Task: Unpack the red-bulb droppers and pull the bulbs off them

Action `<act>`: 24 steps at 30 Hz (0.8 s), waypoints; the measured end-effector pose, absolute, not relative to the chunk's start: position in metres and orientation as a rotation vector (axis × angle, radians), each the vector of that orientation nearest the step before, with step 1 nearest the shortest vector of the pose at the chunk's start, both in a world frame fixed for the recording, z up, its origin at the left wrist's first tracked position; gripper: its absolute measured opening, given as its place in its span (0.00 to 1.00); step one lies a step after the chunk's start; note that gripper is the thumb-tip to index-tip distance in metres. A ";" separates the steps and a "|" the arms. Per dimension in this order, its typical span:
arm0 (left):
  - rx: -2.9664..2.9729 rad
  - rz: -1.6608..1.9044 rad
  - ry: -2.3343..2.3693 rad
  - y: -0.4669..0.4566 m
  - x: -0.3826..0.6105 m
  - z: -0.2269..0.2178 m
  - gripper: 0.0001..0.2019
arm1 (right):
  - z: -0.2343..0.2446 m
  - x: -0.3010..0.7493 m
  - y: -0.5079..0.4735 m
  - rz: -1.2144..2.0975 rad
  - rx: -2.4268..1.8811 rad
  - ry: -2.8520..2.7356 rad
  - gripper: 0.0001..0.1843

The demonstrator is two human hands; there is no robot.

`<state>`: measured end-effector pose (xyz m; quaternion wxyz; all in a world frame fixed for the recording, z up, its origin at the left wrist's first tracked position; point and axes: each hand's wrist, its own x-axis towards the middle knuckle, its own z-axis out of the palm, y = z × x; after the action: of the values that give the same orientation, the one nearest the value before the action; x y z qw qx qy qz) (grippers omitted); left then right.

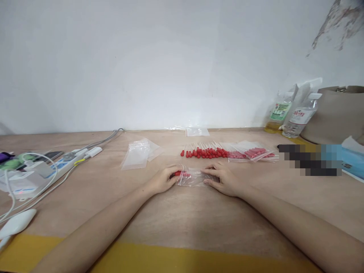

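In the middle of the table, a clear plastic zip bag [195, 179] lies between my two hands. My left hand [166, 179] is closed around red-headed sticks [181, 174], whose red ends reach into or under the bag's left side; the exact number is hidden. The fingers of my right hand [223, 180] grip the bag's right side. Just beyond, a row of red-headed sticks [204, 152] lies with the pale shafts pointing to the wall. Filled clear bags [256, 153] with red heads inside overlap at that row's right end.
Flat clear bags [138, 153] are stacked at the left, and another bag [198, 132] lies by the wall. A power strip [61, 167] with white cables and chargers occupies the left side. Plastic bottles [301, 115], a grey-brown container [335, 113] and a blue packet [351, 161] stand at the right.
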<state>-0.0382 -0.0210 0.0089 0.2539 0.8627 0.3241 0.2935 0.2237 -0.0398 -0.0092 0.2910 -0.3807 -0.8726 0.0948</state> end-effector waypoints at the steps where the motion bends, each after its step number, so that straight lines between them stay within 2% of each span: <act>1: 2.293 0.826 0.887 -0.018 -0.043 0.009 0.12 | -0.009 0.224 -0.040 0.255 -1.021 -2.330 0.20; 8: 1.667 0.840 1.071 0.001 -0.080 0.013 0.18 | -0.009 0.224 -0.039 0.265 -1.029 -2.322 0.19; 11: 1.595 0.845 1.101 0.003 -0.084 0.018 0.19 | -0.009 0.224 -0.040 0.261 -1.031 -2.320 0.19; 15: 1.780 0.863 1.203 0.006 -0.101 0.043 0.16 | -0.008 0.223 -0.041 0.257 -1.045 -2.318 0.19; 19: 1.883 1.355 1.415 0.018 -0.119 0.068 0.13 | -0.008 0.223 -0.040 0.255 -1.040 -2.321 0.18; 22: 2.101 1.668 1.492 0.032 -0.101 0.064 0.10 | -0.009 0.223 -0.039 0.259 -1.034 -2.319 0.18; 24: 2.413 1.612 1.436 0.042 -0.075 0.051 0.08 | -0.009 0.223 -0.039 0.260 -1.033 -2.311 0.19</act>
<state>-0.0751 0.0421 0.0513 -0.0479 0.7444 0.4430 0.4972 0.2227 -0.0393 -0.0089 0.2939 -0.3881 -0.8680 0.0975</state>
